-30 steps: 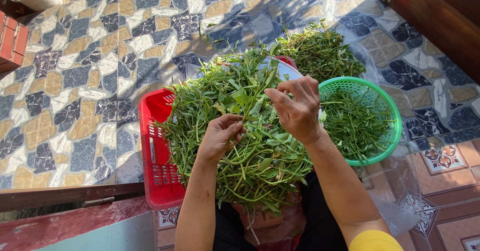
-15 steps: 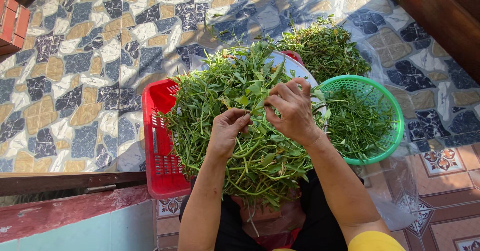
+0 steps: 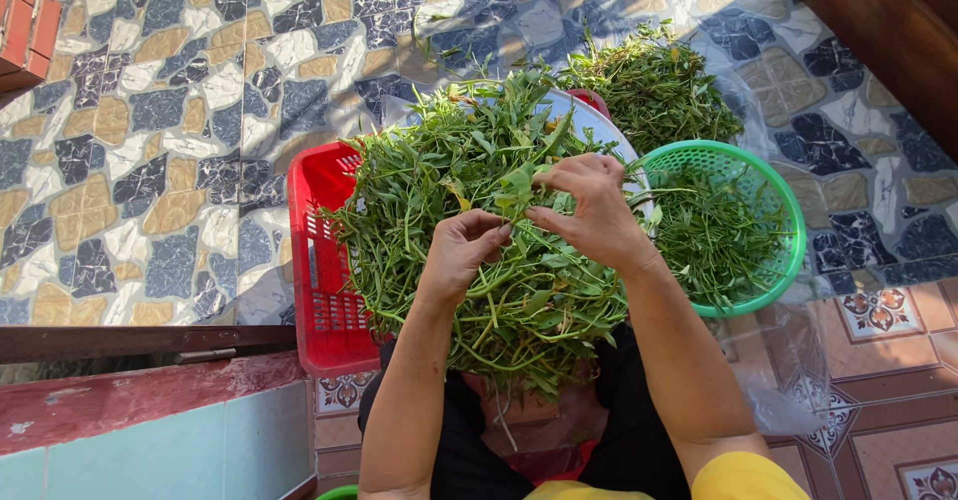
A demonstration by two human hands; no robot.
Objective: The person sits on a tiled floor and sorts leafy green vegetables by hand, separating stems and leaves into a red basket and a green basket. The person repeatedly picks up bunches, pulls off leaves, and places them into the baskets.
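1. green leafy stems point(image 3: 479, 260) lie heaped over a red crate point(image 3: 324, 260) on the tiled floor point(image 3: 150, 111).
2. left hand point(image 3: 464, 250) and right hand point(image 3: 589, 211) both pinch one stem point(image 3: 519, 186) above the heap.
3. green basket point(image 3: 788, 221) sits just right.

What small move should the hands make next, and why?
Probably the right hand should snap off the stem it pinches and drop it into the green basket, where picked greens already lie; the left hand steadies the big pile of greens.

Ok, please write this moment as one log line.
left hand: pinching stem | right hand: pinching same sprig | greens pile: on red basket | green basket: beside
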